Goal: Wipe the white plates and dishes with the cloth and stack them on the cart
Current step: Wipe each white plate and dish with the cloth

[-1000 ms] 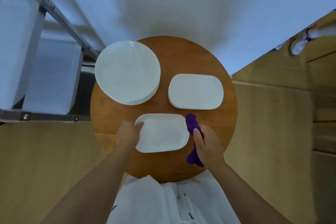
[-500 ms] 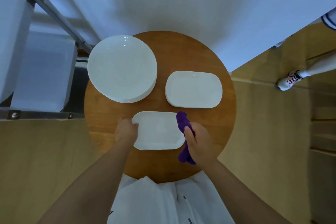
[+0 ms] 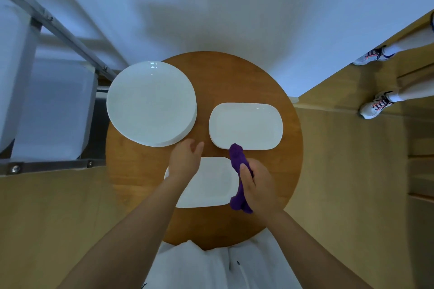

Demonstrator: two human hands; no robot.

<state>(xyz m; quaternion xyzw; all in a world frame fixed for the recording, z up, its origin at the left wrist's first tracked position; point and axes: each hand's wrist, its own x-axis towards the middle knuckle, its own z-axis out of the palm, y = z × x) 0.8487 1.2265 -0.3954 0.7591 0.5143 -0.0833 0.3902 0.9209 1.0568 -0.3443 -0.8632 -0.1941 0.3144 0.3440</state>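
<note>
Rectangular dish point(image 3: 211, 183) lies frame centre on round table point(image 3: 234, 77), near for wiping. My left hand point(image 3: 184, 162) hovers above it, fingers loose, holding nothing. My right hand point(image 3: 257, 185) grips purple cloth point(image 3: 237, 155) at dish's right edge, ready to wipe.

A single wide-angle head camera looks almost straight down from above the person's chest onto the round wooden bench point(image 3: 234, 73), close enough that both forearms fill the lower frame; the wall, cart frame point(image 3: 70, 35) and floor curve around its edges.

bare wood gap point(image 3: 202, 124) between round plates point(image 3: 150, 103), oblong dish point(image 3: 246, 125)
</note>
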